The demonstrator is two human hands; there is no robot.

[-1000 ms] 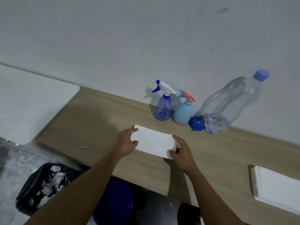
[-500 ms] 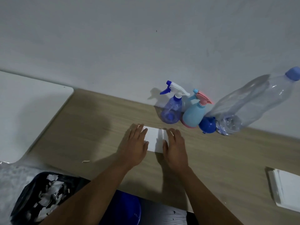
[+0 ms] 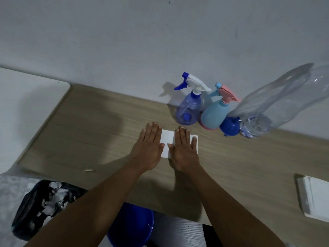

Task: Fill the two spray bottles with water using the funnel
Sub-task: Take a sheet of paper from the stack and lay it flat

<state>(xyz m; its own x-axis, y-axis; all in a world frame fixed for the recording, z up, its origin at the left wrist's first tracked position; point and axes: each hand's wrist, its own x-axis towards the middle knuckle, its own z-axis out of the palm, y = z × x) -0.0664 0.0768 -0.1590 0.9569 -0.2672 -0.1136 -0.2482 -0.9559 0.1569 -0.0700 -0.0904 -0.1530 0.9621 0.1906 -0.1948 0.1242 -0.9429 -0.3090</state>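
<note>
Against the wall stand two spray bottles: a clear blue one (image 3: pixel 189 109) with a white and blue trigger, and a light blue one (image 3: pixel 215 114) with a pink trigger. A round blue funnel (image 3: pixel 229 128) sits right of them, touching a large clear water bottle (image 3: pixel 277 102) that leans against the wall. My left hand (image 3: pixel 148 145) and my right hand (image 3: pixel 183 148) lie flat, palms down, side by side on a white sheet of paper (image 3: pixel 167 142) on the wooden table (image 3: pixel 92 132), just in front of the spray bottles.
A stack of white paper (image 3: pixel 315 196) lies at the table's right edge. Below the front edge are a blue basin (image 3: pixel 133 227) and a black bag (image 3: pixel 42 204) of torn paper scraps. A white surface (image 3: pixel 26 107) adjoins the table on the left.
My hands went from holding the paper's ends to lying flat on top of it, close together. The view shifted left, so the big bottle's cap is cut off.
</note>
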